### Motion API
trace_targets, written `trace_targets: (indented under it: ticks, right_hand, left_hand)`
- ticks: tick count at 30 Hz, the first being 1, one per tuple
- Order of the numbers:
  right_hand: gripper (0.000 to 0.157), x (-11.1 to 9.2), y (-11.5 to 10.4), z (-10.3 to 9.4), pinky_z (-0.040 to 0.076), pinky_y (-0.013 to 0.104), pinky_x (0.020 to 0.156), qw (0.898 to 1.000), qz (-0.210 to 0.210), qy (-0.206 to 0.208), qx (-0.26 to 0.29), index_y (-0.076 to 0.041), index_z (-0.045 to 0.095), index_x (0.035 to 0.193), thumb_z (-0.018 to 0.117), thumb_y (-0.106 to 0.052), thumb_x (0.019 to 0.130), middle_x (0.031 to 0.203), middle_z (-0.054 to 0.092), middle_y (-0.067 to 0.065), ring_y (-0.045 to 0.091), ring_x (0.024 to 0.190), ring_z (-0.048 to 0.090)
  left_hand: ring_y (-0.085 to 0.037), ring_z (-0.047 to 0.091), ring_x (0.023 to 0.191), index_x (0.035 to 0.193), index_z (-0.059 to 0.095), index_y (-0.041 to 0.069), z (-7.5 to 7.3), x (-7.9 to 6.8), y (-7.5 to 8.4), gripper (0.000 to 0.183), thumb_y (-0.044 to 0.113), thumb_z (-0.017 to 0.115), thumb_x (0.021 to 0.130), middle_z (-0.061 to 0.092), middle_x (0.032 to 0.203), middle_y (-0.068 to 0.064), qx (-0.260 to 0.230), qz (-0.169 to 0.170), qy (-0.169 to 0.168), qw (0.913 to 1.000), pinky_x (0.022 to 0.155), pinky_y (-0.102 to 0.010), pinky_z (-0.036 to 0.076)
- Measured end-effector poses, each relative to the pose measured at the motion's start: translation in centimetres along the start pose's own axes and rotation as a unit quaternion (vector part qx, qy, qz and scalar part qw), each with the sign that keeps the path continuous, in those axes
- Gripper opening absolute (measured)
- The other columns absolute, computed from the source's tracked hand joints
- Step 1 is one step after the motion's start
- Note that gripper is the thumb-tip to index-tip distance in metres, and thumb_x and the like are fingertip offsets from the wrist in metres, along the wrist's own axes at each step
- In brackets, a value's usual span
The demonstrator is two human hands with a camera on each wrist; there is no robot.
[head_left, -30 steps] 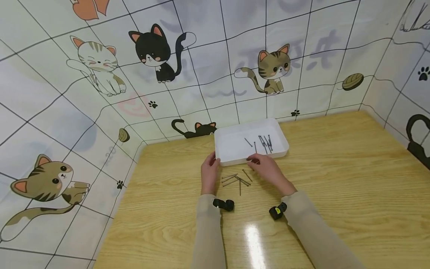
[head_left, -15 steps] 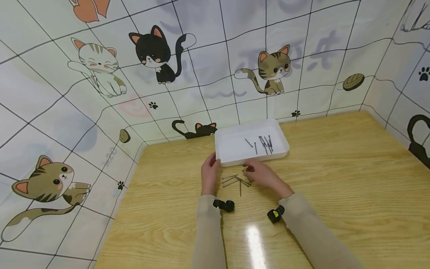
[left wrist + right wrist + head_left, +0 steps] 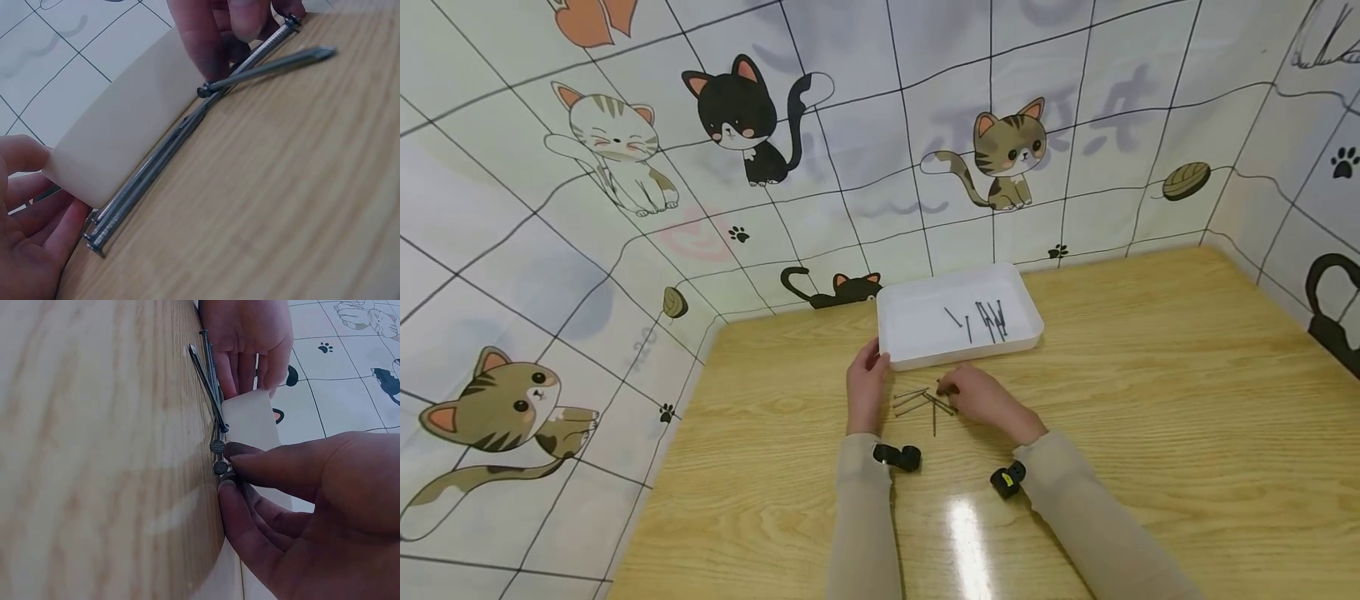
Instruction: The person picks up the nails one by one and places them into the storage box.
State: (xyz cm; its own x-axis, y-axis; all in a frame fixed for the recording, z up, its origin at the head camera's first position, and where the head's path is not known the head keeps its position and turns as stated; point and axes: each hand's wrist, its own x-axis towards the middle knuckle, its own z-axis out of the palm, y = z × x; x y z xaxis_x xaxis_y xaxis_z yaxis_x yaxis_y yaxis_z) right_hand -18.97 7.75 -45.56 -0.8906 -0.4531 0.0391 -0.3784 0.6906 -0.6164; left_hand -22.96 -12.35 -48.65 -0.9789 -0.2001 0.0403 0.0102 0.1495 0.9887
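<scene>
My left hand grips the near left corner of a white tray, thumb on one side and fingers on the other. Several dark nails lie inside the tray, mostly toward its right. On the table before it is a small loose pile of nails, some crossing; in the left wrist view one nail lies across others. My right hand is at the pile's right side, thumb and index finger pinching a nail, which the fingers mostly hide. Two nail heads show right by these fingertips in the right wrist view.
The wooden table meets a wall covering printed with cats and grid lines behind the tray and at both sides. A black strap with a small device is on the left wrist, and another device on the right.
My right hand has drawn back from the tray's front edge to the nails and closed on the one at the right. The left hand stays at the tray corner.
</scene>
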Motion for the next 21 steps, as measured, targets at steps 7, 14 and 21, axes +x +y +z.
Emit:
trace_targets:
  ticks: [7,14,21]
  right_hand:
    - [0.019,-0.16,-0.27,-0.19,0.049,0.039,0.079,1.000,0.010,-0.008,0.007,-0.007,0.072,0.091,0.057,0.002,0.083,0.096,0.067,0.007,0.026,0.094,0.060]
    - [0.024,-0.15,-0.52,-0.23,0.048,0.036,0.073,1.000,0.015,-0.009,-0.008,-0.004,0.067,0.105,0.058,0.001,0.083,0.093,0.065,0.007,0.019,0.083,0.059]
    - [0.038,-0.09,-0.81,-0.15,0.046,0.036,0.071,0.999,0.025,-0.004,-0.032,-0.001,0.056,0.123,0.055,0.002,0.085,0.110,0.058,0.016,0.022,0.089,0.054]
  left_hand:
    - [-0.015,0.051,0.115,0.130,0.053,0.017,-0.05,0.06,-0.16,0.040,0.023,0.057,0.091,0.056,0.126,0.000,-0.002,-0.002,-0.004,1.0000,0.097,-0.036,0.041]
    - [-0.016,0.052,0.114,0.130,0.053,0.016,0.06,-0.09,0.04,0.040,0.023,0.056,0.091,0.057,0.125,0.000,0.004,0.001,-0.001,1.0000,0.097,-0.036,0.041]
    - [-0.015,0.053,0.112,0.129,0.054,0.016,0.06,-0.04,-0.02,0.040,0.023,0.057,0.090,0.058,0.123,0.001,0.007,-0.001,0.004,1.0000,0.096,-0.035,0.041]
